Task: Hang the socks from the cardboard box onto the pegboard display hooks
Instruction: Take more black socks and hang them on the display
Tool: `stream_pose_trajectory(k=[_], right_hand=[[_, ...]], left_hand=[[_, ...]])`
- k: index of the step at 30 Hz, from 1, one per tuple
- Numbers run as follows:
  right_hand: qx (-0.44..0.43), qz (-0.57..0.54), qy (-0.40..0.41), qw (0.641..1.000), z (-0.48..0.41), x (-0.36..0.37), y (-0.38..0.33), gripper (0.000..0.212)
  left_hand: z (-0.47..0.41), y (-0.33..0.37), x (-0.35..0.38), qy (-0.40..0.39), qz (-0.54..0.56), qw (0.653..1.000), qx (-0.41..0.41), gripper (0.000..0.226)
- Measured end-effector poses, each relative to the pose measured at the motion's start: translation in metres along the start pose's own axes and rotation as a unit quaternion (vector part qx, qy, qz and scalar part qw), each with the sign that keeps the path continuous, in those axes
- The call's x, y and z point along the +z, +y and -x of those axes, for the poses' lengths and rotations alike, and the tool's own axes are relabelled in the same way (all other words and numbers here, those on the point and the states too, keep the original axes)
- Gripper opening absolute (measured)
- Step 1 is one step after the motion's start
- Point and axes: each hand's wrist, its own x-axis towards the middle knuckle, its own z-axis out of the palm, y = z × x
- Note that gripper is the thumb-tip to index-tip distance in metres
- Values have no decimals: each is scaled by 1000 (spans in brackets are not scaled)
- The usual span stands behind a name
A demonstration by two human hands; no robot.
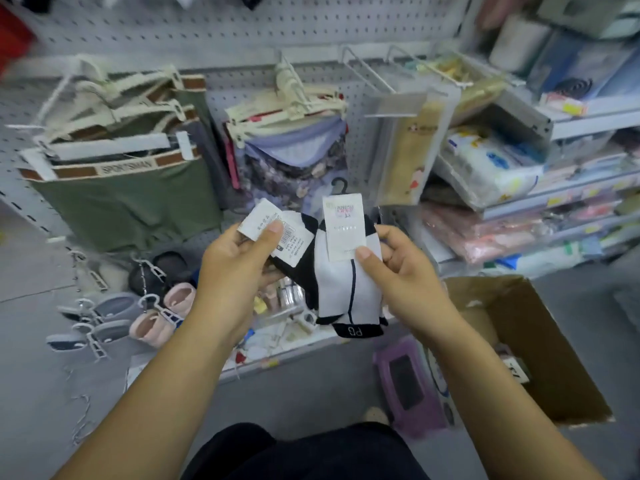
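Head view, single frame.

- Pegboard [207,26]: grey, fills the background. Two bare wire hooks [363,69] stick out of it up and right of centre.
- Cardboard box [554,348]: on the floor at lower right, flaps open, just right of the right forearm. Contents not legible.
- Green underwear [131,206]: hangs at left on cream hangers. The waistband [126,167] reads "SPORTSMAN".
- Left hand [235,271]: grip clamped. The thumb pinches a white paper tag [259,220] against the fingers behind it. The tag's print is too blurred to read.
- Right hand [408,275]: grip clamped. The thumb presses the lower edge of a paper band [343,226], with the fingers curled behind the sock.
- White sock pair [343,292]: held by the right hand in front of the pegboard, hanging below the thumb, with a dark vertical stripe. The black cuff at the bottom carries "PG", upside down to the camera.
- Black-and-white sock pair [306,261]: held by the left hand, lying right of that thumb and touching the white pair.
- Barcode label [292,240]: on the left pair, with small text that is unreadable.
- Paper band: pink and grey print, digits not certain.
- Black plastic hanger [340,186]: projects from the band's top edge, above the right-hand grip.
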Motion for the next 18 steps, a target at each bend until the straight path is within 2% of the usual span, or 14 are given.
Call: stream_pose_trajectory(k=[3, 7, 10, 14, 18], right_hand=[[-21, -25, -4, 999, -5, 22, -20, 17], [-34, -40, -13, 999, -11, 44, -48, 15], [-39, -34, -3, 999, -21, 56, -64, 11], [-50, -31, 10, 998, -42, 68, -85, 8], [-67, -29, 15, 997, -70, 78, -107, 10]], left_hand=[[5, 17, -14, 23, 56, 998, 6, 12], [5, 40, -25, 33, 116, 992, 26, 21], [4, 58, -31, 20, 141, 989, 43, 19], [-5, 80, -38, 40, 148, 986, 67, 16], [-15, 103, -44, 40, 176, 978, 108, 31]])
